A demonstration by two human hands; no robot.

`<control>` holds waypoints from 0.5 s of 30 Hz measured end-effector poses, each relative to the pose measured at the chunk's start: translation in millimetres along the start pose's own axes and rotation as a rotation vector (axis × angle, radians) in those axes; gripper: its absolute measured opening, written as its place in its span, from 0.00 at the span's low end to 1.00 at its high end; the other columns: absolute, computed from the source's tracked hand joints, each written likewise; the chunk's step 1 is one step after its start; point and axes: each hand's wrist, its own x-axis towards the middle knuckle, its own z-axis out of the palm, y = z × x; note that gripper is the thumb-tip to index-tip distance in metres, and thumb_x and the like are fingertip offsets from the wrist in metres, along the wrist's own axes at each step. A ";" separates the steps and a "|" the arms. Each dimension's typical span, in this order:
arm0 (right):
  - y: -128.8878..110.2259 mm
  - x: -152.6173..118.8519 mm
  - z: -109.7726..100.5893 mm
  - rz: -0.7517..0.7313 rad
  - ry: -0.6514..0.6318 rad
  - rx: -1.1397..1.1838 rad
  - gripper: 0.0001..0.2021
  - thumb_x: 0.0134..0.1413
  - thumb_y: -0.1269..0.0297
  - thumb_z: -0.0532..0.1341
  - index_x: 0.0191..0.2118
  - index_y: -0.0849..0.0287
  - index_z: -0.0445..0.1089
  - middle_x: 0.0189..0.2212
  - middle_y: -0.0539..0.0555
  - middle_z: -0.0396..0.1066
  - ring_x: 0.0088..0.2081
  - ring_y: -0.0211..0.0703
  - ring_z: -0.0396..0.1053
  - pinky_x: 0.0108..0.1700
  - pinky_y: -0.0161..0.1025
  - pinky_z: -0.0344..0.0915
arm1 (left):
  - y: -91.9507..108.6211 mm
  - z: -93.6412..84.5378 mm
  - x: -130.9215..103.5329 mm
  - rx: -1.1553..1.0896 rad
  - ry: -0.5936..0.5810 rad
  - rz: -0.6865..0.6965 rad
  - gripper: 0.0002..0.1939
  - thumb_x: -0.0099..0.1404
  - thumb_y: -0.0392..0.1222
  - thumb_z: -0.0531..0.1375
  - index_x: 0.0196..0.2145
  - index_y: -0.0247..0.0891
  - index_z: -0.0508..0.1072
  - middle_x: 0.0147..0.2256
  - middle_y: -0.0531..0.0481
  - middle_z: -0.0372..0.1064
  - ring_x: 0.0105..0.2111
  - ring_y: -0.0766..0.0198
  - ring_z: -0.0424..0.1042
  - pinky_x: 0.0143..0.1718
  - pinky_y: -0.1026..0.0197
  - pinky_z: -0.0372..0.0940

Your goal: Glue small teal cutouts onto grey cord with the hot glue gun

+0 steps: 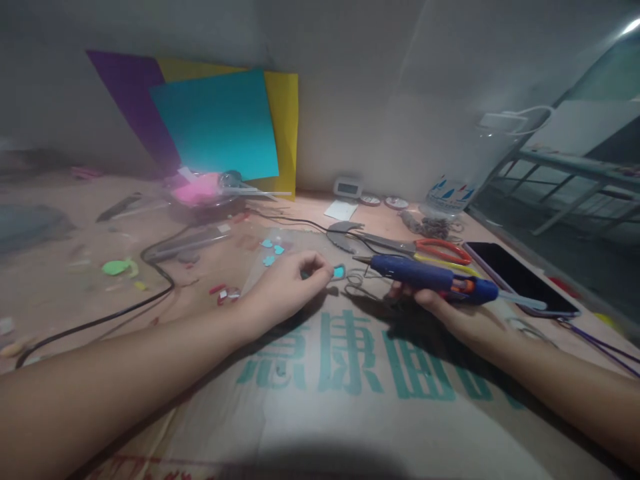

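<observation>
In my right hand (440, 310) is a blue hot glue gun (415, 270), its nozzle pointing left and a clear glue stick (525, 300) poking out of the back. My left hand (295, 283) is closed in a pinch on a small teal piece with a greyish rim (339, 272); my fingers hide part of it. The nozzle tip is just right of that piece, apart from it. Several small teal cut-outs (269, 260) lie beyond my left hand. Under both hands is a cardboard sheet (320, 427) with large green characters.
Red-handled scissors (443, 250) and pliers (345, 235) lie behind the glue gun, with a phone (520, 277) to the right. A black cord (115, 309) crosses the left side. Teal paper (220, 127), a clear cup (460, 173) and a small display (348, 187) stand at the back.
</observation>
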 end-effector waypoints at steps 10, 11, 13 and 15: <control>7.4 0.5 5.9 -0.059 -0.023 -0.130 0.12 0.49 0.51 0.62 0.26 0.53 0.68 0.24 0.54 0.69 0.32 0.53 0.71 0.35 0.49 0.70 | 1.7 0.2 -0.5 0.019 -0.020 -0.018 0.11 0.62 0.46 0.53 0.27 0.38 0.68 0.24 0.55 0.69 0.27 0.65 0.67 0.29 0.64 0.57; 6.7 0.7 6.5 -0.051 -0.021 -0.096 0.11 0.48 0.52 0.62 0.26 0.53 0.68 0.24 0.53 0.69 0.33 0.53 0.71 0.34 0.49 0.70 | 1.9 0.2 -0.6 0.019 -0.022 -0.012 0.10 0.62 0.45 0.53 0.27 0.38 0.68 0.25 0.55 0.69 0.28 0.65 0.67 0.29 0.64 0.58; 5.5 1.4 8.1 -0.037 -0.015 -0.015 0.10 0.47 0.53 0.63 0.26 0.52 0.68 0.24 0.53 0.68 0.34 0.54 0.70 0.34 0.49 0.70 | 2.4 0.1 -1.1 0.020 -0.025 0.002 0.10 0.61 0.44 0.53 0.27 0.38 0.69 0.25 0.55 0.69 0.28 0.65 0.66 0.30 0.64 0.58; 4.6 2.0 9.7 -0.029 0.000 0.050 0.10 0.47 0.53 0.63 0.25 0.52 0.68 0.23 0.53 0.68 0.34 0.54 0.71 0.34 0.48 0.71 | 2.9 -0.3 -1.6 0.028 -0.020 0.011 0.09 0.61 0.44 0.54 0.27 0.38 0.69 0.25 0.55 0.69 0.28 0.65 0.66 0.29 0.64 0.57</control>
